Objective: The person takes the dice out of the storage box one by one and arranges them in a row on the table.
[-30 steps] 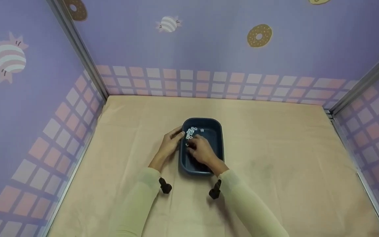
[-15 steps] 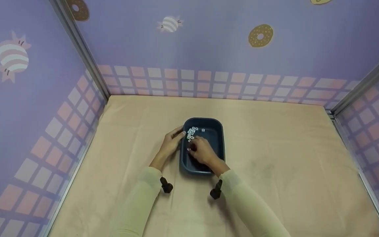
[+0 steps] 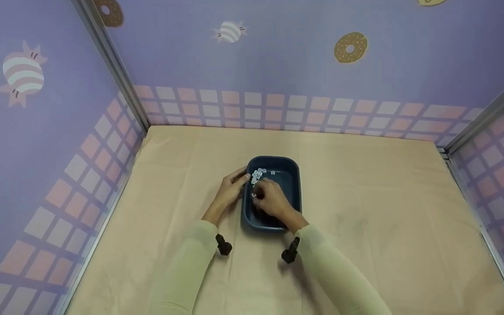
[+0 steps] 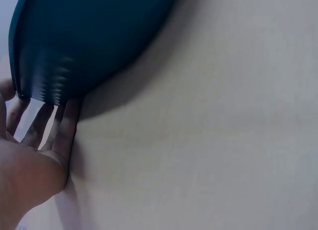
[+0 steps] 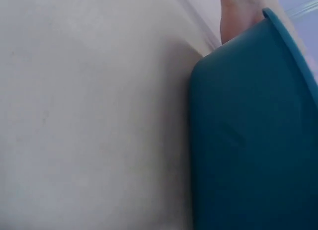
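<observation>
A dark blue rectangular tray (image 3: pixel 294 186) holds several small white dice (image 3: pixel 257 175) with dark marks, bunched along its left side. One more die (image 3: pixel 272 172) lies apart near the far end. My left hand (image 3: pixel 230 190) grips the tray's left wall, thumb at the rim and fingers against the outside; the left wrist view shows these fingers (image 4: pixel 64 125) on the wall. Inside the tray, my right hand (image 3: pixel 273 199) has curled fingers, with a white die (image 3: pixel 253 195) at the fingertips. The right wrist view shows only the tray's outer wall (image 5: pixel 253 130) and part of a hand.
A beige cloth (image 3: pixel 365 183) covers the table under the tray. Purple walls with printed sweets and a tile pattern (image 3: pixel 295 109) stand at the back and sides. A black wrist mount (image 3: pixel 223 245) sits on the left sleeve, another (image 3: pixel 290 251) on the right.
The whole head view has shifted slightly right. My right fingers have moved a little within the tray, and the die at their tips shifts slightly. The left hand keeps its grip on the wall.
</observation>
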Action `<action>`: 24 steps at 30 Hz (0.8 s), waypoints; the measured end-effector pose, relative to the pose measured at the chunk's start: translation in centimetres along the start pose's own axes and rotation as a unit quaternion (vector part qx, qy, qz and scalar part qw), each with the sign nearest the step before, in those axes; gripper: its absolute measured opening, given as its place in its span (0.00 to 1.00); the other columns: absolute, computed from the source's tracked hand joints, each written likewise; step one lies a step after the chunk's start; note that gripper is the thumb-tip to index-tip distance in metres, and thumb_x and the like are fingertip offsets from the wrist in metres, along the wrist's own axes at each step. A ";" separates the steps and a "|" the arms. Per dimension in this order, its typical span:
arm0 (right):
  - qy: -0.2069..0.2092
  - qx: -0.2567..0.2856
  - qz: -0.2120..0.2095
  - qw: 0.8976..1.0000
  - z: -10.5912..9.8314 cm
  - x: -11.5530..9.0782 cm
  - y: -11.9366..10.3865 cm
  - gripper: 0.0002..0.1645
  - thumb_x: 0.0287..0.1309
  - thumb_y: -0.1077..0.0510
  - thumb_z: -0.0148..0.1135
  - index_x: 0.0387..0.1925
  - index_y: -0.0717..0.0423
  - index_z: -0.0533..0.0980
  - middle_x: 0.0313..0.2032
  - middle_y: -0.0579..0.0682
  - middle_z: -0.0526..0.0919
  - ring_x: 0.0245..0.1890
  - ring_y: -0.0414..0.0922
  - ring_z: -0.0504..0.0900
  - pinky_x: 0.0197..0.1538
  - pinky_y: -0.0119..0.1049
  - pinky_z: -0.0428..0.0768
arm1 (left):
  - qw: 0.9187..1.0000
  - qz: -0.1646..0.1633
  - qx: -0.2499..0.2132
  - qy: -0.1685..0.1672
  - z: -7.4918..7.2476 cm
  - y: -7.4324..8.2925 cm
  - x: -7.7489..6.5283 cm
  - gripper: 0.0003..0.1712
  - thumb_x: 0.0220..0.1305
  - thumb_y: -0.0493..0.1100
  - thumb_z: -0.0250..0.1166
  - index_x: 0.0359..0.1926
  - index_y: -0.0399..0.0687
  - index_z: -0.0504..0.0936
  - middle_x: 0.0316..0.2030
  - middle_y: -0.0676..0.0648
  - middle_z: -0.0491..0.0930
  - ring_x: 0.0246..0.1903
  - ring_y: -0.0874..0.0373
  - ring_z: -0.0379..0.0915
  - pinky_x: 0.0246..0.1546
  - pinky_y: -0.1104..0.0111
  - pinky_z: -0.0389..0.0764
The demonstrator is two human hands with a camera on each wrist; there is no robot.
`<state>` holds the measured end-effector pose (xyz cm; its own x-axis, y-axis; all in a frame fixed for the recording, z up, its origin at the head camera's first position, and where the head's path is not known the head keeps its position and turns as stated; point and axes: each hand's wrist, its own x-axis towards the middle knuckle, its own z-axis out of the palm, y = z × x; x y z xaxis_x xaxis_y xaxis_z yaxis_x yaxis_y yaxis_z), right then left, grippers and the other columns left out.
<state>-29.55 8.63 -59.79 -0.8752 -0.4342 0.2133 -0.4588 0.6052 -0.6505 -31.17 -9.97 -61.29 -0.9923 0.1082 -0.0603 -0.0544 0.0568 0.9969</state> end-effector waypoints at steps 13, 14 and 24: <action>0.029 0.087 -0.017 0.996 -6.6 -0.9 -0.6 0.07 0.61 0.65 0.73 0.39 0.58 0.82 0.36 0.48 0.85 0.36 0.42 0.83 0.43 0.37 0.85 | 0.995 0.040 0.084 0.044 0.3 0.8 0.5 0.23 0.80 0.41 0.60 0.72 0.43 0.78 0.68 0.41 0.79 0.68 0.48 0.75 0.70 0.60 0.74; 0.036 0.080 -0.022 0.996 -7.2 -1.1 -0.4 0.07 0.61 0.65 0.74 0.39 0.58 0.82 0.36 0.48 0.85 0.36 0.42 0.84 0.42 0.37 0.85 | 0.994 0.039 0.089 0.044 0.2 0.8 0.4 0.24 0.80 0.41 0.60 0.72 0.42 0.78 0.68 0.41 0.78 0.68 0.48 0.75 0.70 0.60 0.74; 0.095 0.057 -0.006 0.994 -11.5 -5.2 4.4 0.05 0.64 0.65 0.74 0.39 0.60 0.83 0.35 0.49 0.86 0.35 0.45 0.85 0.40 0.44 0.87 | 0.993 0.012 0.108 0.036 -0.7 1.3 -0.1 0.25 0.81 0.43 0.59 0.73 0.45 0.77 0.70 0.42 0.77 0.71 0.47 0.71 0.73 0.60 0.70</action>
<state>-28.79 21.24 -55.34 -0.8880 -0.3008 0.3478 -0.4583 0.5174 -0.7227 -31.19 -10.59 -59.93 -0.9988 0.0415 -0.0247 -0.0127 0.2679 0.9634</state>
